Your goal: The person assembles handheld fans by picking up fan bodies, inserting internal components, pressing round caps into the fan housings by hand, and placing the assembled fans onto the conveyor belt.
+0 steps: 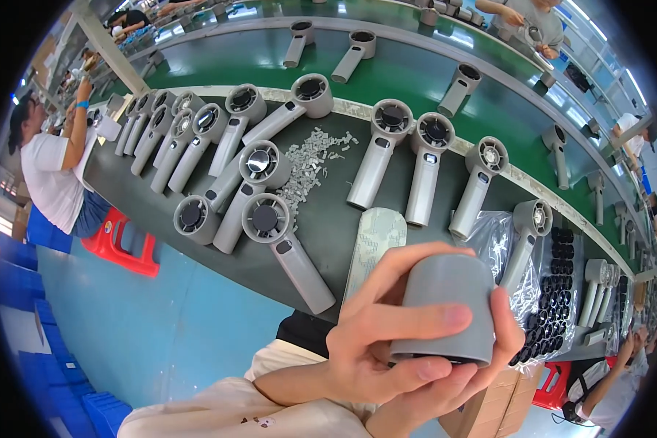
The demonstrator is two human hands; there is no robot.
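Note:
Close in front of me, both hands hold a handheld fan by its grey round head (pixel 449 296). My left hand (pixel 372 332) wraps its left side, with fingers across the front and over the top edge. From below and the right, my right hand (pixel 507 332) grips it, fingertips on the right side. The fan's handle, if it has one, is hidden from sight. Just beyond my left hand lies a long pale patterned strip (pixel 377 237) with a rounded end. Grey handheld fans (pixel 292 259) lie to the left of it, and further fans (pixel 427 168) lie behind it.
Small grey plastic pieces (pixel 304 171) are heaped mid-table. Black rings (pixel 555 299) in clear plastic lie at right, above a cardboard box (pixel 493 405). A green conveyor belt (pixel 409 80) with fans runs behind. A person (pixel 51 168) sits at left by a red stool (pixel 120 244).

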